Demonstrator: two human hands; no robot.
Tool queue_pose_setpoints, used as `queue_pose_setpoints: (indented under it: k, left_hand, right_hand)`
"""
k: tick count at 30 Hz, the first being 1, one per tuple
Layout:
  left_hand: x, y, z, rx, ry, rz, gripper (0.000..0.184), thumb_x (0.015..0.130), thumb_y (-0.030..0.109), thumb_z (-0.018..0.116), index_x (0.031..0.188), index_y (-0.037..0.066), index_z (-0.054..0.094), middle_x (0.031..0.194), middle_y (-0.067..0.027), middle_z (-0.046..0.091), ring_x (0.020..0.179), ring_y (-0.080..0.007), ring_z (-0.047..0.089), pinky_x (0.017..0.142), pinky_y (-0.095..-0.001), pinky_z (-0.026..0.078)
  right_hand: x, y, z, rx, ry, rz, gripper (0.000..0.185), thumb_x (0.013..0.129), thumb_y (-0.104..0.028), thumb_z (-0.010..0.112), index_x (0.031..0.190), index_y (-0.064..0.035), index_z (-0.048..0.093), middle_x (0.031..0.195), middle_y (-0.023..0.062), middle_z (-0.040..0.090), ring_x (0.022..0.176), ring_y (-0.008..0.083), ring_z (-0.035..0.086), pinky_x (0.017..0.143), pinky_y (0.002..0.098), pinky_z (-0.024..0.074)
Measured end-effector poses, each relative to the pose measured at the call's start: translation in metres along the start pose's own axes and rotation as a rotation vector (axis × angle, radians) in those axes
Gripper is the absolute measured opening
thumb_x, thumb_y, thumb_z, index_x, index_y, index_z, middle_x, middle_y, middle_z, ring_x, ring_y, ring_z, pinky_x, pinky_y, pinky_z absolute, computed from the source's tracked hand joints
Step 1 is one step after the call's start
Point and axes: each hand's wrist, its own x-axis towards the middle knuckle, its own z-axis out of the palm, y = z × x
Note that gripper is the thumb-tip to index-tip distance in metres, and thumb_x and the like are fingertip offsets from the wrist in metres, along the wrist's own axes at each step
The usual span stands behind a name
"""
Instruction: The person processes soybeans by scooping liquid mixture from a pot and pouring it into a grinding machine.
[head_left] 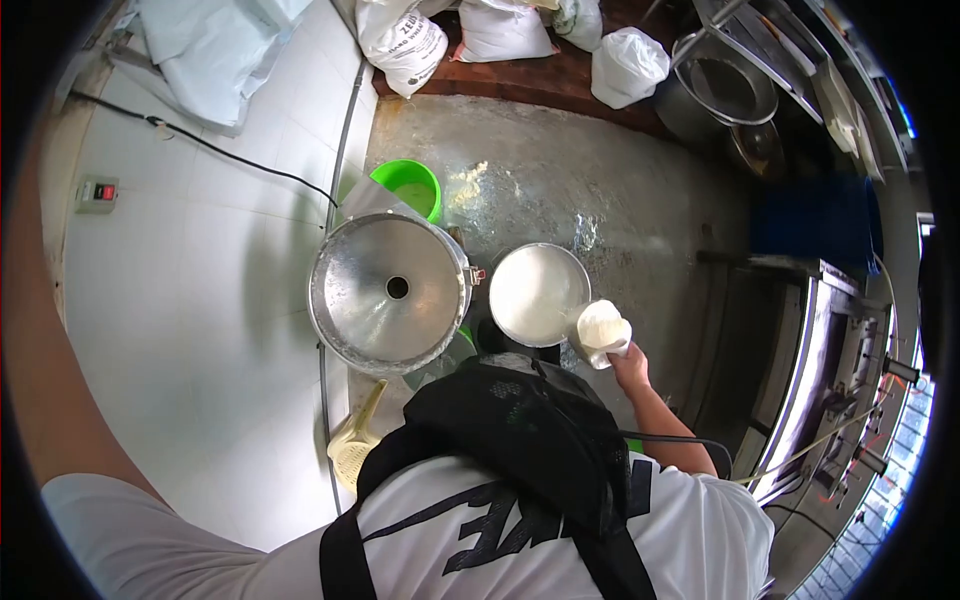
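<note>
My right hand (629,367) is wrapped round a metal jug (592,352) heaped with white powder (604,328). The jug is beside the rim of a round metal pot (541,250), whose inside looks pale and whitish. To the left of the pot stands a large metal hopper (350,290) with a funnel-shaped inside and a dark round hole at its centre. My left arm (60,380) reaches up along the left edge of the view, and its hand is out of sight.
A green bucket (428,180) stands behind the hopper. A cream plastic strainer (352,450) is by the wall at lower left. Sacks (500,30) line the back, near a large steel pot (690,105). A blue bin (815,225) and metal equipment (790,350) stand right. White powder marks the floor.
</note>
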Motion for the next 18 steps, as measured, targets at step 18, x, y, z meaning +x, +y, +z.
queue_pose_setpoints:
  k: [18]
  left_hand:
    - [-0.594, 0.353, -0.316, -1.686, -1.293, -1.123, 0.094, 0.096, 0.042, 0.074, 0.155, -0.014, 0.027, 0.157, -0.0356, 0.040, 0.147, -0.0453, 0.041, 0.120, -0.0470, 0.035]
  right_hand:
    - [0.049, 0.005, 0.007, -0.130, -0.090, -0.272, 0.039, 0.088, -0.035, 0.070, 0.109, -0.0026, 0.072, 0.107, 0.0249, 0.073, 0.106, 0.0426, 0.070, 0.091, 0.0485, 0.0539]
